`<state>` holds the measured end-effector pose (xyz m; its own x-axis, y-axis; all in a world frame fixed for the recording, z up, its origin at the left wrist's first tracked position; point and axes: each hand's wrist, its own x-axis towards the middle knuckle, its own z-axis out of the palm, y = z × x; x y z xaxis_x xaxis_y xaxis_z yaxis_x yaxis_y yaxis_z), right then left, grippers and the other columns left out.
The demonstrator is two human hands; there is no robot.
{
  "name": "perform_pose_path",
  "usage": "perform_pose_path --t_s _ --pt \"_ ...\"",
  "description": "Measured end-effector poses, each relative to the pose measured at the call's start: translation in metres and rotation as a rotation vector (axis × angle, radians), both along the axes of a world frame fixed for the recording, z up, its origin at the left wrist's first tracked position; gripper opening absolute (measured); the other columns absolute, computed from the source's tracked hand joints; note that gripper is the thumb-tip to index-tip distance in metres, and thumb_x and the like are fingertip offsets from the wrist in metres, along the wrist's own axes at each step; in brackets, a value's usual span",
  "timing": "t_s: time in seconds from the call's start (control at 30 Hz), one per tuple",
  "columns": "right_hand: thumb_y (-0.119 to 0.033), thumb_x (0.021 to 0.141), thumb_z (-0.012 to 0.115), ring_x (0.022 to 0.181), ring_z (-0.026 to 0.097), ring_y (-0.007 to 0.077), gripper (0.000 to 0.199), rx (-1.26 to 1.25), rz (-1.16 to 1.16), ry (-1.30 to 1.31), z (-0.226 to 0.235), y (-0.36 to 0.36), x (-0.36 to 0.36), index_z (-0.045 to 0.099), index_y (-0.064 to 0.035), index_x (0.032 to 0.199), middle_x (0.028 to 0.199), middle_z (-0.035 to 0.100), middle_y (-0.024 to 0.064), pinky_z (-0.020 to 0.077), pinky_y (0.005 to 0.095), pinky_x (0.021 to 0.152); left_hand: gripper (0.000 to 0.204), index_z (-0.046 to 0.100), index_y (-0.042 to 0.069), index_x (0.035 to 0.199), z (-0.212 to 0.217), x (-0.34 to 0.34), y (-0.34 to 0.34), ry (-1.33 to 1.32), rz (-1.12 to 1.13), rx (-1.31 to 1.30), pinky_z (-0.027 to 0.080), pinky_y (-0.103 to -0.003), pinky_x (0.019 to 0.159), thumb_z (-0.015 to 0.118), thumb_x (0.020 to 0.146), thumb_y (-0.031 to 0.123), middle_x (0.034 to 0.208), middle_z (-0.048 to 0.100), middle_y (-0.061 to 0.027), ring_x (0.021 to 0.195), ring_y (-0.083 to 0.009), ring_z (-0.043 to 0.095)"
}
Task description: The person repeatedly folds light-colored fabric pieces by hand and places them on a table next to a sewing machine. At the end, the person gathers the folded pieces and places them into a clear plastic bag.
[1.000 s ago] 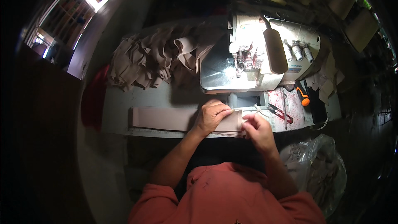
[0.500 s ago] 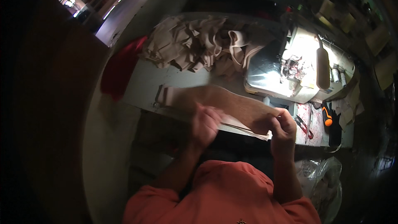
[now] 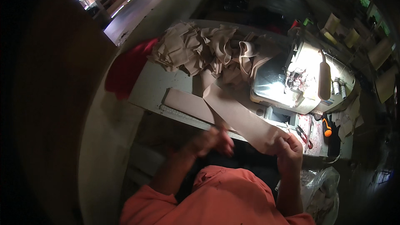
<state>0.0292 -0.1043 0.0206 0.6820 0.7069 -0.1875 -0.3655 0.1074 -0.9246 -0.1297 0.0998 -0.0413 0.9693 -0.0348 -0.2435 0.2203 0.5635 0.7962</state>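
Note:
My right hand [image 3: 289, 149] pinches the near right end of a beige fabric strip [image 3: 246, 118]. The strip slants up and left across the table, and its far end reaches toward the heap of beige fabric pieces [image 3: 183, 48]. My left hand [image 3: 214, 141] is in front of the table edge, apart from the held strip's end; motion smears its fingers. Beyond it, another flat beige strip [image 3: 187, 103] lies on the table, partly covered by the held one. A pale ruler-like strip [image 3: 183, 116] runs along the front edge.
A lit sewing machine [image 3: 308, 79] stands at the right of the table. Near it lie red-handled snips [image 3: 305, 136] and an orange-and-black tool [image 3: 327, 128]. Red cloth [image 3: 127, 71] hangs at the left end, and a clear plastic bag [image 3: 323, 191] is at lower right.
My left hand has come off the fabric and moved toward me. The held strip now slants more steeply, away from the flat strip on the table. The whole view has shifted slightly.

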Motion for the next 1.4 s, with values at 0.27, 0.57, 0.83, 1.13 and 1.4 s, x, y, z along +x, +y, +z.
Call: perform_pose_path --t_s 0.27,0.57,0.83,1.13,1.4 --pt "-0.018 0.077 0.058 0.058 0.05 0.0076 0.022 -0.076 -0.018 -0.192 0.022 -0.04 -0.019 0.053 0.0032 0.081 0.069 0.055 0.0049 0.0402 0.0207 0.051 0.04 0.037 0.002 0.119 0.012 0.062 0.034 -0.186 0.859 -0.39 0.03 -0.037 0.095 0.04 0.085 0.023 0.122 0.04 -0.0128 0.116 -0.0224 0.035" --pt "-0.015 0.08 0.047 0.056 0.054 0.014 0.023 -0.116 -0.062 0.068 -0.009 -0.03 0.011 0.05 0.0048 0.092 0.071 0.056 0.0094 0.0493 0.0275 0.052 0.042 0.041 -0.003 0.113 0.034 0.05 0.062 -0.434 1.255 -0.02 0.037 -0.035 0.088 0.049 0.082 0.025 0.109 0.049 -0.0144 0.103 -0.0243 0.048" --pt "-0.016 0.085 0.043 0.072 0.056 0.0124 0.024 0.218 0.127 0.214 0.004 0.018 0.005 0.051 0.004 0.095 0.083 0.057 0.008 0.0477 0.0242 0.063 0.062 0.03 -0.005 0.122 0.059 0.067 -0.061 -0.425 0.191 1.835 0.026 -0.041 0.096 0.055 0.074 0.024 0.127 0.028 -0.0231 0.117 -0.0366 0.03" --pt "-0.004 0.079 0.052 0.069 0.052 0.006 0.014 -0.053 0.134 -0.169 0.019 0.011 0.002 0.055 0.0026 0.091 0.077 0.058 0.0024 0.0438 0.0199 0.062 0.058 0.039 -0.001 0.116 0.077 0.095 -0.033 -0.297 0.034 0.972 0.031 -0.031 0.091 0.057 0.076 0.037 0.114 0.044 -0.0174 0.109 -0.0238 0.041" --pt "-0.004 0.078 0.055 0.062 0.054 0.0058 0.013 -0.152 0.124 -0.234 0.024 0.01 0.002 0.055 0.0015 0.089 0.07 0.058 0.0027 0.0428 0.0187 0.054 0.012 0.055 0.002 0.077 0.089 0.101 -0.023 -0.187 0.065 0.687 0.039 -0.018 0.06 0.058 0.078 0.014 0.075 0.053 0.0008 0.069 -0.0038 0.048"
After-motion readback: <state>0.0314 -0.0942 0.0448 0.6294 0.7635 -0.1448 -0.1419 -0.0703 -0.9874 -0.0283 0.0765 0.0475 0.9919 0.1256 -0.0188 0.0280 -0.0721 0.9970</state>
